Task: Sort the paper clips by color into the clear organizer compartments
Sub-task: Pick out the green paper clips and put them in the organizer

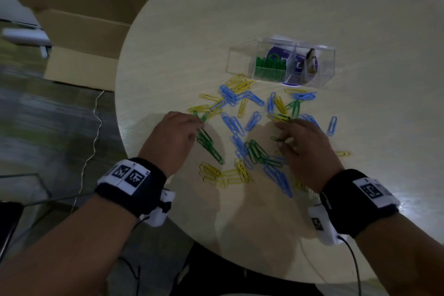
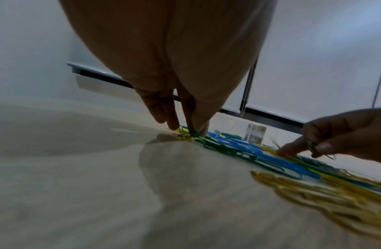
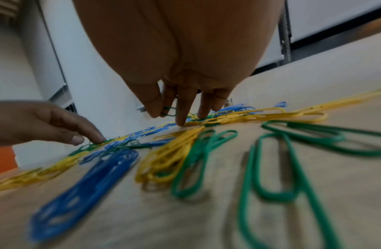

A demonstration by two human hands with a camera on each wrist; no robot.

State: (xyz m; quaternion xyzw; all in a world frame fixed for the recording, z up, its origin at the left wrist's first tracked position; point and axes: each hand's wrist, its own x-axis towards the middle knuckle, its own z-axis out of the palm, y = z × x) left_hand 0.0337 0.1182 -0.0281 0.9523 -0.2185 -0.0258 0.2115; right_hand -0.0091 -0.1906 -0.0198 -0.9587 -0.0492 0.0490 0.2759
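Observation:
Blue, yellow and green paper clips [image 1: 242, 127] lie scattered over the round beige table [image 1: 264, 7]. The clear organizer [image 1: 319, 65] stands behind them, with green clips [image 1: 270, 67] in one compartment. My left hand [image 1: 200, 124] reaches down at the pile's left edge; thumb and fingertips [image 2: 172, 124] pinch a green clip [image 2: 193, 134] that still lies on the table. My right hand [image 1: 280, 138] hovers over the middle right of the pile. Its thumb and forefinger hold a green clip [image 3: 169, 111] while the middle finger [image 3: 180, 121] touches the yellow clips below.
A printed card [image 1: 310, 62] shows through the organizer's other compartments. Cardboard boxes [image 1: 84, 31] and a thin cable [image 1: 96, 127] are on the floor left of the table. Bare tabletop stretches behind and to the right of the organizer.

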